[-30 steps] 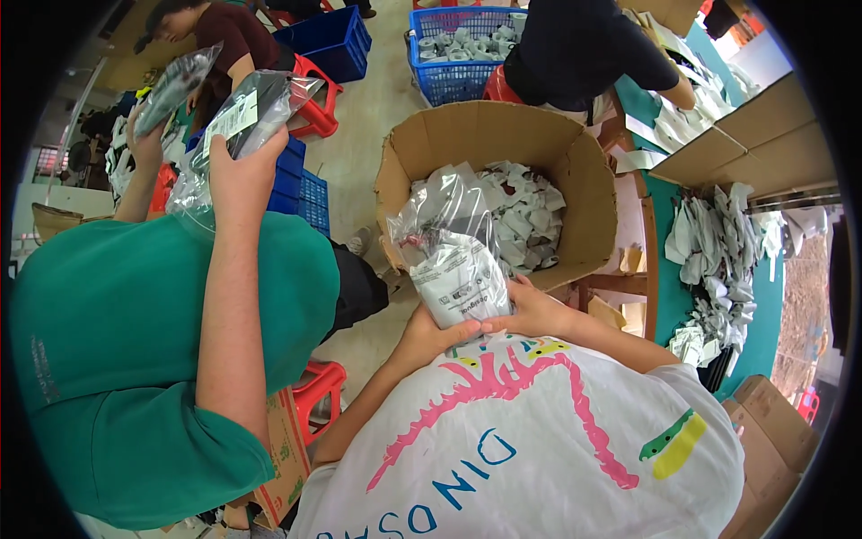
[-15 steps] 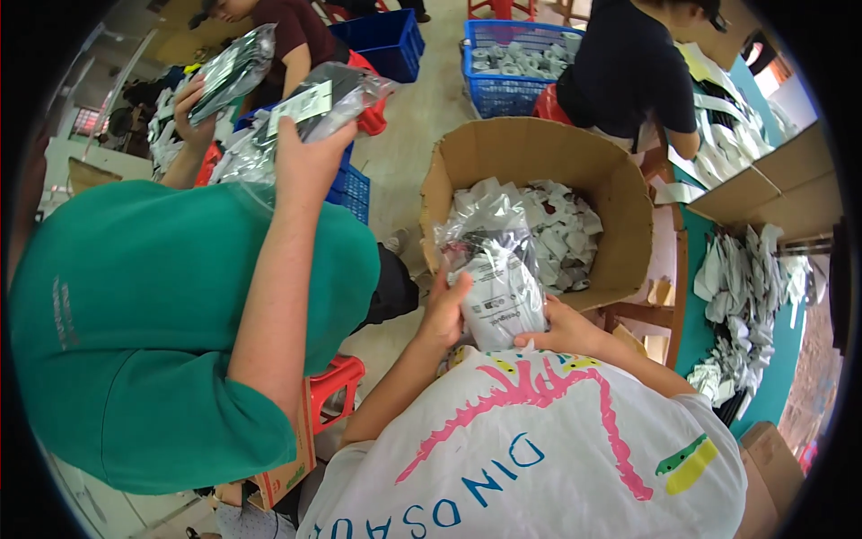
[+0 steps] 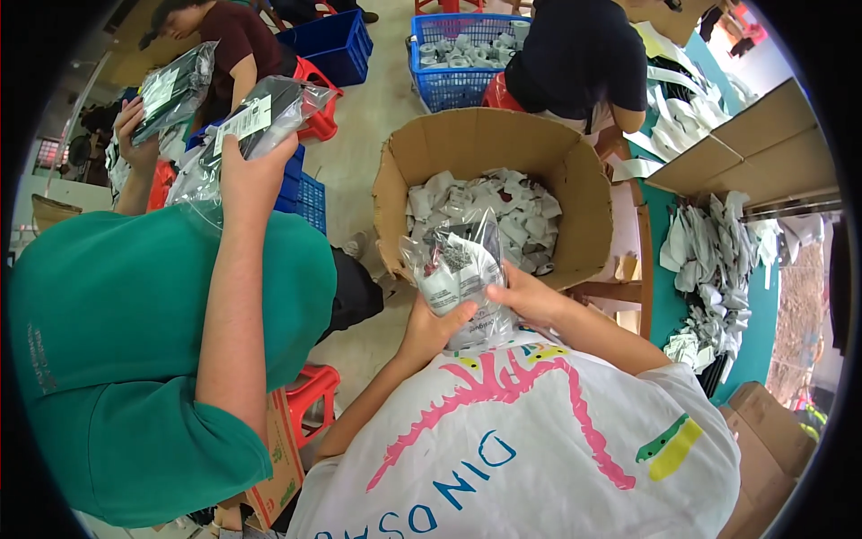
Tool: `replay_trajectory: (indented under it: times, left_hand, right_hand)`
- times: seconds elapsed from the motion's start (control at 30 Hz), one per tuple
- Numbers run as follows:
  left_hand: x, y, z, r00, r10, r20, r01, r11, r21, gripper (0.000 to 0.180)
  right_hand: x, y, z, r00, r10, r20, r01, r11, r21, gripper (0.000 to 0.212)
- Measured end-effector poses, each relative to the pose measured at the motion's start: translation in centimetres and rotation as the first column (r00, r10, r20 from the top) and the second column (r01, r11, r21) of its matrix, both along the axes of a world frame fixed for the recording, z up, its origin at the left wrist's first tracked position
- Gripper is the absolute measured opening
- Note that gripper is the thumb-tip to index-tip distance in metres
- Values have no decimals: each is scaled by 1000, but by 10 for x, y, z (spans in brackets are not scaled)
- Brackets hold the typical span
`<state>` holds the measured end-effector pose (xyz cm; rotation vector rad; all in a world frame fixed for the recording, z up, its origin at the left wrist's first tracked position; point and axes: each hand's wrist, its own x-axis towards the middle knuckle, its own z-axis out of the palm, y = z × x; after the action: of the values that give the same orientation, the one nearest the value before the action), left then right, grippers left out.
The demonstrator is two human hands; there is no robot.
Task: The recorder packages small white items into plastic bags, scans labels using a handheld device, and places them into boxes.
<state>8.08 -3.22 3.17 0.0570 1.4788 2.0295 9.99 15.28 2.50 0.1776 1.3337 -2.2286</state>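
Observation:
A clear plastic bag with whitish, printed contents and a dark and red part at its far end is held in front of my chest. My left hand grips its near left side, with the thumb lying across the front. My right hand grips the right side, thumb pressed on the front and fingers hidden behind. Just beyond the bag stands a large open cardboard box, with many white and grey crumpled pieces inside.
Close on my left, a person in green holds two clear bags with dark contents. A red stool stands between us. Rightward is a green table with bundled grey-white strips. Farther off are a blue basket and a seated person.
The bag has come nearer my chest and turned, its near end now against my shirt. My right hand has moved higher along its side, thumb now on the front. The whole view has shifted.

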Motion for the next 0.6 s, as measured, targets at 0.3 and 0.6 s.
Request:
replay_trajectory:
  times: [0.3,0.6]
  left_hand:
    - [-3,-17,-6,948,214,235,-287,894,344,57]
    - [-3,-9,8,999,32,-26,-33,999,-34,34]
  right_hand:
    - [3,-5,3,995,95,24,-95,995,-9,74]
    - [0,6,-3,959,283,-7,-275,940,202,66]
